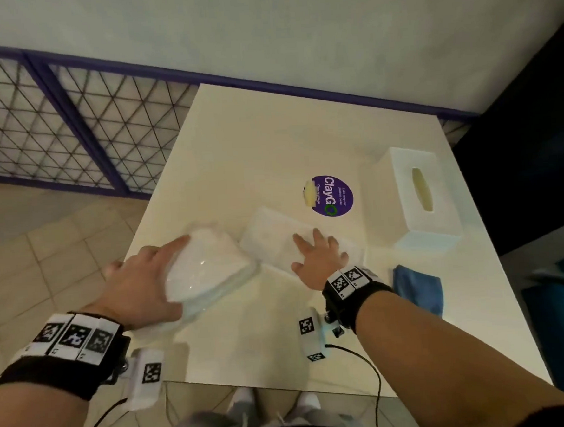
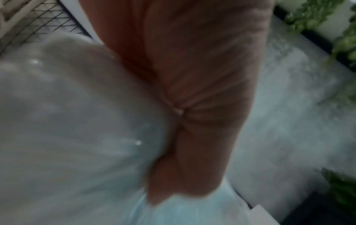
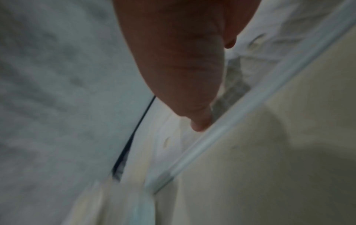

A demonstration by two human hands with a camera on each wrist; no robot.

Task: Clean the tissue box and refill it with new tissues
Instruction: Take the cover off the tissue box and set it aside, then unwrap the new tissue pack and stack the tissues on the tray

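Note:
A soft pack of white tissues (image 1: 208,270) in clear plastic is at the table's near left, blurred and tilted. My left hand (image 1: 152,274) grips it from the left, index finger stretched along its far edge. In the left wrist view my left hand (image 2: 192,106) presses into the tissue pack (image 2: 77,121). My right hand (image 1: 319,254) lies flat with spread fingers on a flat translucent white tray (image 1: 275,233) beside the pack. The right wrist view shows a finger (image 3: 192,76) just inside the tray's clear rim (image 3: 212,134). The white tissue box (image 1: 418,198), its oval slot facing up, stands at the far right.
A folded blue cloth (image 1: 417,287) lies near the table's right edge, below the box. A round purple sticker (image 1: 330,195) marks the white table (image 1: 269,141). A mesh railing (image 1: 54,128) runs along the left, and dark blue seating (image 1: 559,295) is on the right.

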